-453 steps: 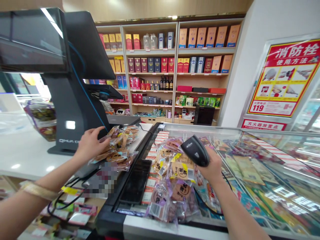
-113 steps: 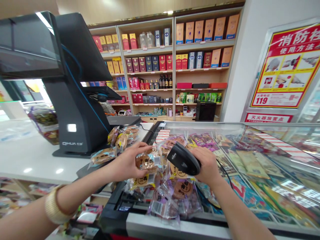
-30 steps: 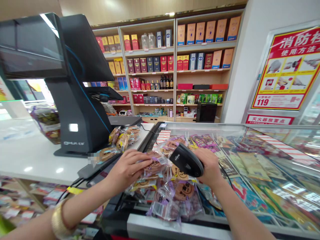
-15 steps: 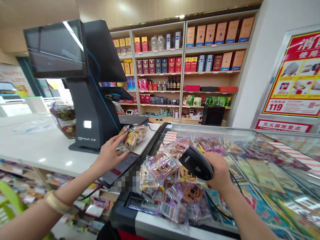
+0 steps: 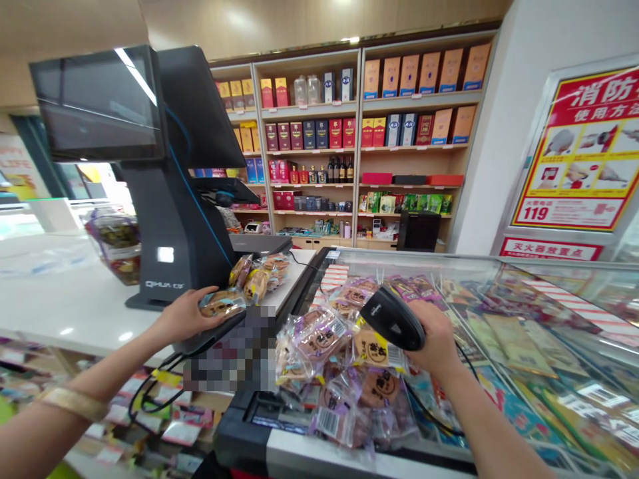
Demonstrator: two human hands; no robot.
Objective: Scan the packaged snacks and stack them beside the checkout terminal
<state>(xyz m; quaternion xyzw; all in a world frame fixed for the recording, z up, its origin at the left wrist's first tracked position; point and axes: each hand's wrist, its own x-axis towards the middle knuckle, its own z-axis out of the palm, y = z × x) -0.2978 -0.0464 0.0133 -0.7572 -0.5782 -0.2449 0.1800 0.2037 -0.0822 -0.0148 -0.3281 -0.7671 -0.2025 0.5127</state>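
My left hand (image 5: 187, 315) is at the counter's edge, with its fingers and thumb around a clear-wrapped packet of round brown biscuits (image 5: 222, 303). Just beyond it, more wrapped biscuit packets (image 5: 256, 285) lie by the foot of the till. My right hand (image 5: 435, 338) grips a black handheld barcode scanner (image 5: 392, 319), its head turned left over a pile of biscuit packets (image 5: 322, 336). That pile rests on the glass-topped case (image 5: 344, 254); some wrappers have purple or yellow print, and a white barcode label shows at the front.
A dark till with two screens (image 5: 170, 199) stands on the white counter (image 5: 64, 293). Behind it is a wrapped basket (image 5: 117, 243). The scanner's black cable (image 5: 434, 416) trails across the glass. Shelves of boxed bottles (image 5: 309, 133) line the back wall. Part of the counter edge is pixelated.
My left hand has moved left and toward me, away from the packets by the till, with one biscuit packet in it. The scanner has barely moved. The whole view has shifted slightly.
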